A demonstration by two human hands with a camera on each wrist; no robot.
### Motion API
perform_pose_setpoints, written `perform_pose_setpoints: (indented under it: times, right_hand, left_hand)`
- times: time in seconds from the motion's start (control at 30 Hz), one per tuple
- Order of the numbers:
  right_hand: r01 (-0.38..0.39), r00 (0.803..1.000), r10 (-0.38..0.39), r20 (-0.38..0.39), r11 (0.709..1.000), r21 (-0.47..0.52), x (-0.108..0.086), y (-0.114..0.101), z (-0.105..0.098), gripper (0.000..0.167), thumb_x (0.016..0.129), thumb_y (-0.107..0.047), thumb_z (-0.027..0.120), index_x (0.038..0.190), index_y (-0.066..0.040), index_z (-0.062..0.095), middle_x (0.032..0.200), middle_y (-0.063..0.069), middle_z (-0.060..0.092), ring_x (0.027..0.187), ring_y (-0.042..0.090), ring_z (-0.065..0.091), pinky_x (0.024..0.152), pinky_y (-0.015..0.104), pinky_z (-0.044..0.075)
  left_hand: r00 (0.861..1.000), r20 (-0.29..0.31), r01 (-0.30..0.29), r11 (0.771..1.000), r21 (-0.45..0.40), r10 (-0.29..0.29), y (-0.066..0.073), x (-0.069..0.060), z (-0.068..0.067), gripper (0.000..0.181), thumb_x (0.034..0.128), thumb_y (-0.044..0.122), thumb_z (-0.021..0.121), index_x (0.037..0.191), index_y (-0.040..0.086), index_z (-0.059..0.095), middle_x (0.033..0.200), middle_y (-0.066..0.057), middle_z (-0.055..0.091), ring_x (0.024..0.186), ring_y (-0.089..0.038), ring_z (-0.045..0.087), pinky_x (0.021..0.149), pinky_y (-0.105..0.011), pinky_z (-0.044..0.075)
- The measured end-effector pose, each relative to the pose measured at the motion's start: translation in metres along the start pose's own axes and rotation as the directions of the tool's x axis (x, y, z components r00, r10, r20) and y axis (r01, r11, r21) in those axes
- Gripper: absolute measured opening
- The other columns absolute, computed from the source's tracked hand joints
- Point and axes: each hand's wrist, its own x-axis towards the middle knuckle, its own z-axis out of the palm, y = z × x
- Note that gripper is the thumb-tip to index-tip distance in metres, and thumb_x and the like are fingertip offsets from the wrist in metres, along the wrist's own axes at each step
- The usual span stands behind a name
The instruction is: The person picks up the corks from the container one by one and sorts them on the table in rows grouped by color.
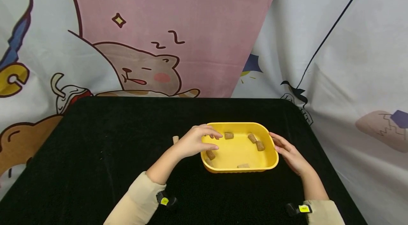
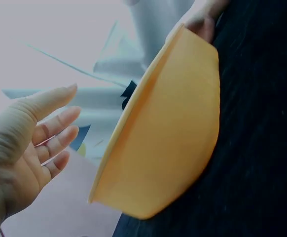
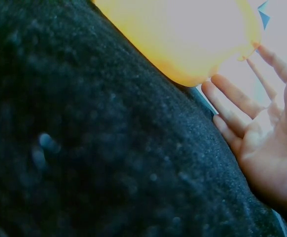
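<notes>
A yellow plastic basin (image 1: 242, 154) stands on the black cloth, with several brown cork stoppers (image 1: 260, 145) lying spread over its floor. Above the basin's left rim is my left hand (image 1: 199, 140), thumb and fingers apart and nothing between them; the left wrist view also shows this hand (image 2: 40, 138) free of the basin wall (image 2: 158, 133). At the opposite end, my right hand (image 1: 288, 152) touches the outside of the right rim with extended fingers. Those fingers (image 3: 232, 96) are spread against the basin's side in the right wrist view. Another light cork (image 1: 175, 139) lies outside, left of the basin, partly behind my left hand.
Black cloth (image 1: 79, 161) covers the table. Behind it hangs a printed curtain (image 1: 204, 23) with a sleeping cartoon animal, and white fabric (image 1: 357, 58) hangs at the right. Each sleeve cuff carries a small black wrist camera (image 1: 165, 200).
</notes>
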Motion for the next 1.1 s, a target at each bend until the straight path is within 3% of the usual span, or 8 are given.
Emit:
perform_pose_setpoints:
  times: [0.2, 0.4, 0.7, 0.93, 1.1]
  right_hand:
    - [0.01, 1.0, -0.01, 0.009, 1.0, -0.002, 0.001, 0.001, -0.001, 0.048, 0.103, -0.004, 0.031, 0.15, -0.005, 0.023, 0.142, -0.008, 0.043, 0.125, 0.007, 0.044, 0.097, 0.021, 0.037]
    - [0.009, 1.0, -0.009, 0.001, 1.0, -0.012, 0.0, 0.0, 0.0, 0.048, 0.102, -0.002, 0.031, 0.15, -0.004, 0.023, 0.141, -0.009, 0.043, 0.125, 0.007, 0.044, 0.096, 0.021, 0.038]
    - [0.008, 1.0, -0.008, -0.003, 1.0, -0.011, 0.0, 0.0, 0.0, 0.048, 0.102, -0.002, 0.031, 0.15, -0.004, 0.023, 0.14, -0.01, 0.045, 0.124, 0.007, 0.045, 0.096, 0.022, 0.039]
    - [0.001, 1.0, -0.001, 0.003, 1.0, 0.001, 0.001, -0.001, 0.0, 0.049, 0.102, -0.003, 0.031, 0.15, -0.005, 0.022, 0.141, -0.008, 0.044, 0.125, 0.008, 0.045, 0.096, 0.022, 0.039]
    - [-0.004, 1.0, 0.004, -0.001, 1.0, -0.009, 0.0, 0.0, 0.0, 0.049, 0.102, -0.004, 0.032, 0.15, -0.005, 0.023, 0.14, -0.009, 0.045, 0.124, 0.007, 0.046, 0.096, 0.022, 0.039]
  left_hand:
    - [0.986, 0.144, -0.084, 0.996, 0.027, 0.08, 0.003, 0.021, 0.012, 0.036, 0.0822, 0.019, 0.076, 0.116, 0.012, 0.067, 0.116, 0.003, 0.063, 0.101, -0.012, 0.057, 0.088, -0.026, 0.046]
    - [0.948, 0.303, -0.111, 0.993, 0.028, 0.097, 0.0, 0.039, 0.022, 0.037, 0.0834, 0.013, 0.075, 0.119, 0.009, 0.065, 0.117, -0.001, 0.062, 0.102, -0.018, 0.058, 0.087, -0.028, 0.047]
    - [0.872, 0.488, -0.088, 0.993, 0.077, 0.04, -0.001, 0.06, 0.039, 0.043, 0.0812, 0.009, 0.075, 0.123, 0.01, 0.064, 0.117, 0.004, 0.062, 0.104, -0.013, 0.056, 0.088, -0.025, 0.044]
    - [0.834, 0.552, -0.088, 0.98, 0.181, -0.027, -0.004, 0.073, 0.054, 0.045, 0.0804, 0.016, 0.077, 0.124, 0.02, 0.064, 0.116, 0.015, 0.061, 0.104, -0.006, 0.051, 0.089, -0.019, 0.033]
    - [0.799, 0.598, -0.049, 0.984, 0.172, -0.065, -0.005, 0.078, 0.064, 0.048, 0.079, 0.009, 0.076, 0.123, 0.021, 0.064, 0.114, 0.012, 0.06, 0.107, -0.005, 0.049, 0.092, -0.019, 0.035]
